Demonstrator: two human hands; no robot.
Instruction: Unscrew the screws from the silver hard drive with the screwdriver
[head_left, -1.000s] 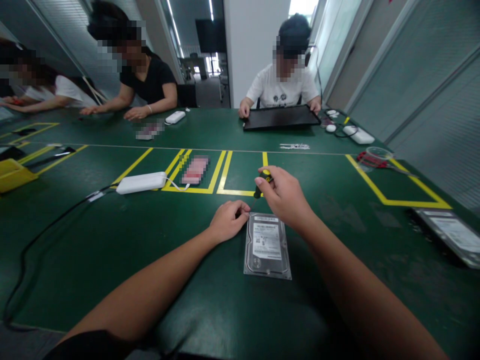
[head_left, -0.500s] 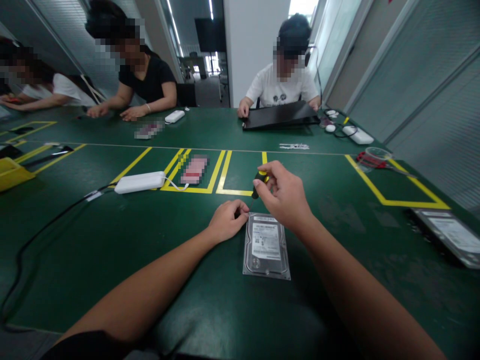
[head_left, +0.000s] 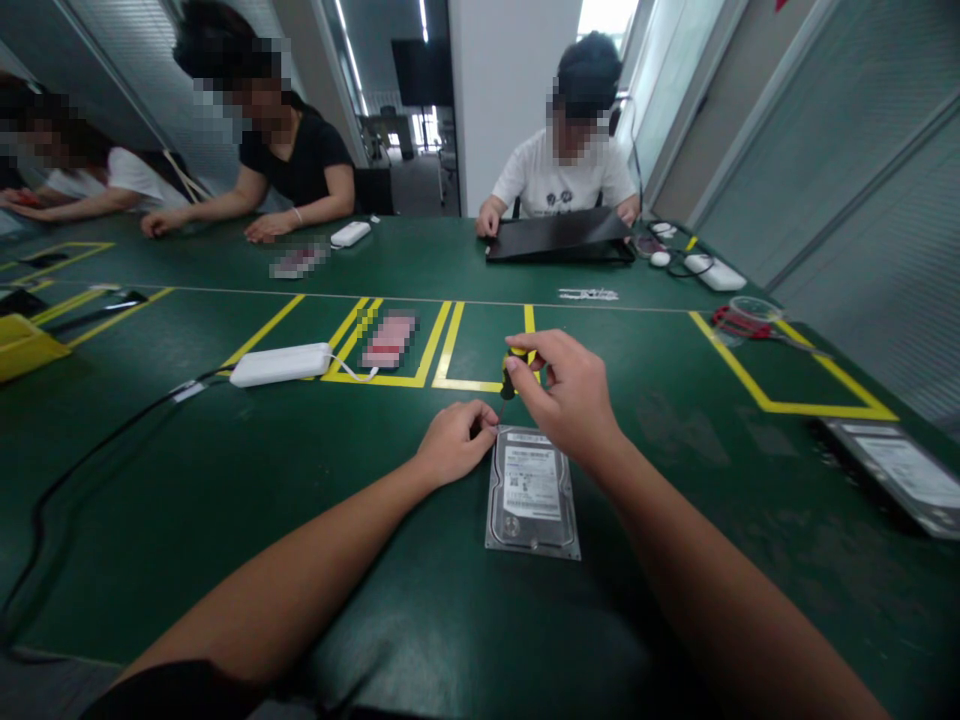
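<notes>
A silver hard drive [head_left: 532, 500] with a white label lies flat on the green table in front of me. My right hand [head_left: 566, 385] grips a small yellow-and-black screwdriver [head_left: 510, 375] above the drive's far edge. Its thin shaft slants down toward the far left corner of the drive. At that same corner, the thumb and fingers of my left hand [head_left: 459, 440] are drawn together, close to the screwdriver's tip. Whatever lies between those fingertips is hidden.
Another hard drive [head_left: 900, 470] lies at the right. Further off stand a clear plastic cup [head_left: 750, 315] with something red, a white power strip [head_left: 281, 364] with a black cord, and a phone [head_left: 390, 340]. Across the table, a person holds a black panel [head_left: 559, 237]; others sit leftward.
The screwdriver has turned slightly in my right hand and its handle leans a little further left. My left hand and the hard drive stay put. A co-worker's hand moved left.
</notes>
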